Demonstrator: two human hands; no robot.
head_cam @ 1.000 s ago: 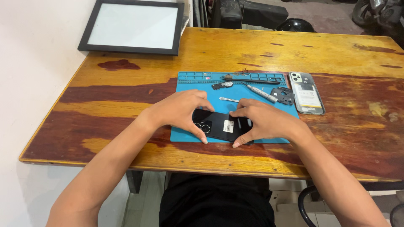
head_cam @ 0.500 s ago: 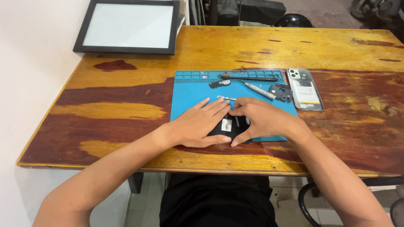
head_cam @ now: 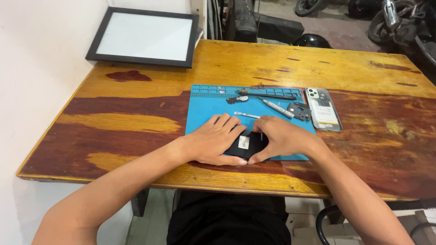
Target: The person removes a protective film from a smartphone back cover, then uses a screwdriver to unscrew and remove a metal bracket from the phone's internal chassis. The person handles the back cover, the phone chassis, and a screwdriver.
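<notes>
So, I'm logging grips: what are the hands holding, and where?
Both the left hand and right hand press a black phone part flat on the mat, covering its ends.

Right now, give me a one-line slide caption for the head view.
Both hands, left and right, press on a black phone part lying on a blue mat on a wooden table.

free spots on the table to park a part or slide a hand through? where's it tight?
Bare wood left of the blue mat, below the black frame. Bare too along the far edge beyond the mat, and right of the opened phone. Tight on the mat: tools along its top, left hand and right hand on the black phone part.
</notes>
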